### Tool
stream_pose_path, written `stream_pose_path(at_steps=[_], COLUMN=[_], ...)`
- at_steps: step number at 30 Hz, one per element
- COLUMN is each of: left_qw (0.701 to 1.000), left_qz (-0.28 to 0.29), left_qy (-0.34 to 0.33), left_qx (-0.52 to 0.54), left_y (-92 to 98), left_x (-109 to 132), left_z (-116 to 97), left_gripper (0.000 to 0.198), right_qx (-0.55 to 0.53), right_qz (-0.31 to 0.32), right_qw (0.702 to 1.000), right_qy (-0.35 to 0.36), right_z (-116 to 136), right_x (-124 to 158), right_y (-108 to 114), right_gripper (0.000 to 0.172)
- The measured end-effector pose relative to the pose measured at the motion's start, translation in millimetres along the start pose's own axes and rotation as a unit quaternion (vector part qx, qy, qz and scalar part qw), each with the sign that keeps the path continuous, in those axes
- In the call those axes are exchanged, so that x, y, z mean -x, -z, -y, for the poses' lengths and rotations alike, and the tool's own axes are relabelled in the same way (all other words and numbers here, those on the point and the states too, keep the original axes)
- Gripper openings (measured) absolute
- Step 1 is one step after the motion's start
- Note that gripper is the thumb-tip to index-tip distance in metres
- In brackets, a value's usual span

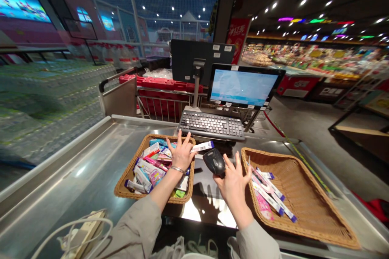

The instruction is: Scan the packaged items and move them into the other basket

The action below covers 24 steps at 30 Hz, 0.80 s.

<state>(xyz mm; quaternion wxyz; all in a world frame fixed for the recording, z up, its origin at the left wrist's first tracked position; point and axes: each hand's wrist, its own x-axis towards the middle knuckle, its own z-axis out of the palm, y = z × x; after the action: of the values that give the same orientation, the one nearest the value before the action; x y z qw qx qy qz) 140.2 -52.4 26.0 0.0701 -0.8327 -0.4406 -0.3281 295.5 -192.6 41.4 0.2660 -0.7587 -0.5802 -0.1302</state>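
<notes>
My left hand (181, 154) is over the left wicker basket (121, 186), fingers spread, with a bracelet at the wrist. A slim white box with a purple end (203, 146) sticks out to the right from between its thumb and fingers, a barcode showing on it. My right hand (233, 180) has a black barcode scanner (214, 162) between thumb and index finger, the other fingers splayed. The scanner's head lies just below the slim box. Small packaged goods (152, 168) fill the left basket. Several slim white boxes (270, 196) and a pink pack (263, 206) lie in the right wicker basket (316, 194).
Behind the baskets, a black keyboard (212, 124) stands before a lit monitor (244, 87). The metal counter (91, 158) has a raised rim. Cables and a power strip (86, 230) lie at lower left. A shopping cart (161, 103) stands beyond the counter.
</notes>
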Motion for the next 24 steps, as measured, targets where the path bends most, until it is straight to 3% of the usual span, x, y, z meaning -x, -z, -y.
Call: stream_pose_path(at_steps=[12,24], left_qw=[1.0,1.0], left_qz=[0.01,0.002], left_qy=[0.008,0.001], left_qx=[0.008,0.012], left_y=[2.9,-2.7], left_x=[-1.4,-4.0], left_z=[-5.6,-7.4], left_gripper=[0.013,0.011], right_qx=[0.002,0.01], right_qz=[-0.006,-0.009], right_qw=[1.0,1.0], right_qy=[0.005,0.012], right_z=[-2.9,-5.6], right_x=[3.8,6.0], right_y=[1.1,3.5], right_gripper=[0.026,0.017])
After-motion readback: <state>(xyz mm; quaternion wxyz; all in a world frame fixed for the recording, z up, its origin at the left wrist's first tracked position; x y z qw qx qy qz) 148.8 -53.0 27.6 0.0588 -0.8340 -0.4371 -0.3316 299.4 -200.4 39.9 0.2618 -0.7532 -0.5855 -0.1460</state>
